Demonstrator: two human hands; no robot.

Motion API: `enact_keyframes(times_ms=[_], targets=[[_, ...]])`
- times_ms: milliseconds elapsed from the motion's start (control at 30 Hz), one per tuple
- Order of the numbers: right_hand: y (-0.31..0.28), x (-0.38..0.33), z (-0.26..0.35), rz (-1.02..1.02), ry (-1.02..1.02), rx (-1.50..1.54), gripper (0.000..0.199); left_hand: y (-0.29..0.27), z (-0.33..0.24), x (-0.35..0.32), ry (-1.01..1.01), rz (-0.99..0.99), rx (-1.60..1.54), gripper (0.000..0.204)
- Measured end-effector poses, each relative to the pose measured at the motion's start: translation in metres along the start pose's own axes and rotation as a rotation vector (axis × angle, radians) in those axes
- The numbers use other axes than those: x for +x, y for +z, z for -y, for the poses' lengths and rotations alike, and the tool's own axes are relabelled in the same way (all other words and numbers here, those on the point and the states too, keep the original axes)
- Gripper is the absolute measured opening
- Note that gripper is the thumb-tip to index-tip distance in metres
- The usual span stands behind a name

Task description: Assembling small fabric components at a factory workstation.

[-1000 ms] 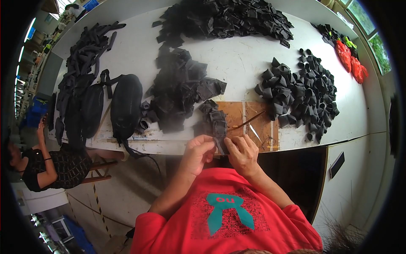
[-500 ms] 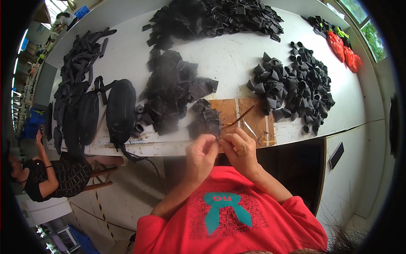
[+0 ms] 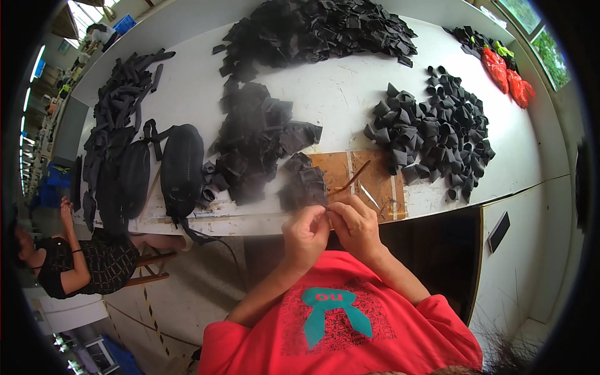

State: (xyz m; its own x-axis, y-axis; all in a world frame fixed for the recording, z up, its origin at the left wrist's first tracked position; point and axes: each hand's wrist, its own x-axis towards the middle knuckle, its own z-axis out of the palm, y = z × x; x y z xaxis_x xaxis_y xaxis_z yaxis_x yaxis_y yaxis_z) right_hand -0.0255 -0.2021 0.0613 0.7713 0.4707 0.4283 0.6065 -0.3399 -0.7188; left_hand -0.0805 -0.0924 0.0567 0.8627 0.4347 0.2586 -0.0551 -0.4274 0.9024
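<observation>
My left hand (image 3: 305,236) and my right hand (image 3: 357,226) meet fingertip to fingertip at the near edge of the table. Both are closed in a pinch on a small dark piece, mostly hidden by the fingers. Just beyond them lies a small group of flat black fabric pieces (image 3: 305,181), close to the left fingertips. Past the right hand, a thin brown stick-like thing (image 3: 356,177) and a slim pale strip (image 3: 369,195) rest on a brown board (image 3: 331,165) set on the white table (image 3: 337,94).
Black fabric pieces are heaped at the back (image 3: 319,31) and centre left (image 3: 250,137). Curled black pieces (image 3: 437,128) form a pile at right. Black pouches (image 3: 182,165) lie at left, red plastic bags (image 3: 497,69) far right. Another person (image 3: 87,262) sits at far left.
Both hands have come slightly nearer to me, still pinched together. The whole table sits a little lower in the picture. The other person's raised hand has shifted slightly.
</observation>
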Motion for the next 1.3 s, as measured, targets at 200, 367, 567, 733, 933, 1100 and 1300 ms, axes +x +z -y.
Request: enact_keyframes(times_ms=[200,367,567,733,933,1100,1300], targets=[[0.009,-0.006,-0.006,-0.041,-0.146,-0.193,0.016,0.012,0.016,-0.006,0.077,-0.147,0.054,0.012],[0.014,-0.009,-0.014,-0.129,-0.017,-0.259,0.016,0.001,0.018,0.007,-0.379,0.018,-0.611,0.021],[-0.017,0.005,-0.001,0.014,0.590,0.721,0.003,-0.021,0.004,0.026,-0.734,0.479,-1.251,0.025],[-0.023,0.001,-0.007,0.130,0.977,1.587,0.008,0.001,-0.014,0.023,-0.348,0.244,-0.485,0.014],[-0.043,0.016,-0.006,0.222,0.813,1.216,0.020,0.014,-0.013,0.033,-0.518,0.190,-1.018,0.023],[-0.083,0.073,0.015,0.240,0.421,0.851,0.026,-0.006,-0.056,0.072,-0.733,0.628,-1.792,0.022],[-0.056,0.070,-0.036,0.398,0.532,1.142,0.025,0.014,-0.013,0.073,-0.700,0.470,-1.319,0.014]])
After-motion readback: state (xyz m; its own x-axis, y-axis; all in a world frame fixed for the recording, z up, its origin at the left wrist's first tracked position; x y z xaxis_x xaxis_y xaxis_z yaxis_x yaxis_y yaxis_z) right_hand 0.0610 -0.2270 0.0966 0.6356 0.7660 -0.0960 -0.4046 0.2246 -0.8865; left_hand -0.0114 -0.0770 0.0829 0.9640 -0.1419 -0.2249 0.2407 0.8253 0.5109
